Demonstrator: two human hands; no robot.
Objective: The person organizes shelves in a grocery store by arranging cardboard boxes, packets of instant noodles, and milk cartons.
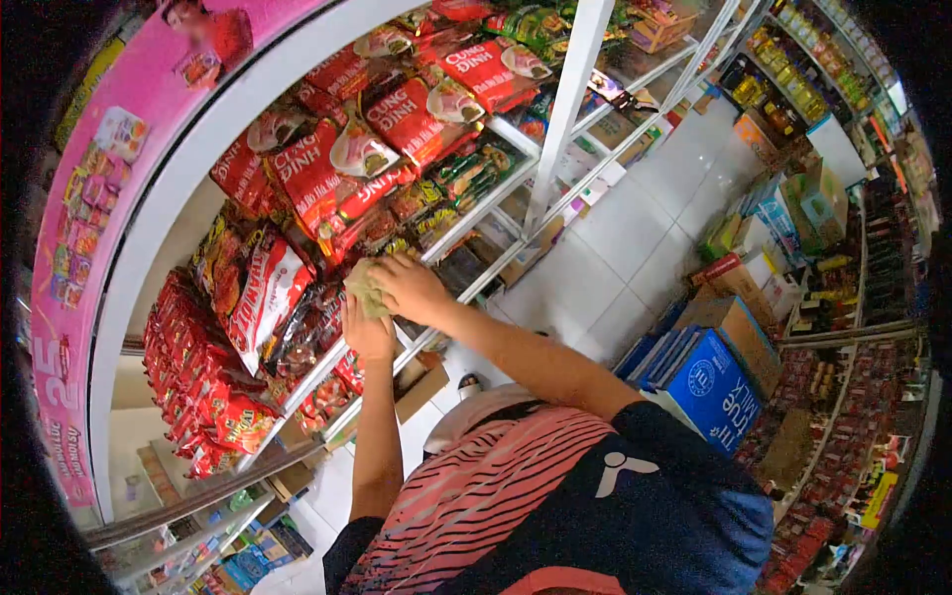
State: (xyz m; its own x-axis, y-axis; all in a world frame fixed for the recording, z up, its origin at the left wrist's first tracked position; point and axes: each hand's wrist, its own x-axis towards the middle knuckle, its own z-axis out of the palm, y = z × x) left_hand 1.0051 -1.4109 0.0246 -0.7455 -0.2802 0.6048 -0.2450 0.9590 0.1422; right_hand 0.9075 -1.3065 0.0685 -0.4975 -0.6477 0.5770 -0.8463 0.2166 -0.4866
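Note:
A crumpled yellow-green cloth [367, 286] is bunched between my two hands at the front edge of a shelf. From below, my left hand [369, 335] grips its lower part. My right hand [413, 290] has its fingers curled over the cloth's right side. Just beyond them lie red noodle packs [335, 164] marked "Cung Đình". A red and white packet [270, 297] leans to the left of my hands, and darker packets fill the shelf close by.
White metal shelf framing [570, 109] runs along the goods. Rows of small red packets [203, 382] hang at the left. A tiled floor [625, 238] lies to the right, with a blue milk carton box [706, 382] and cardboard boxes [818, 203] beside further stocked shelves.

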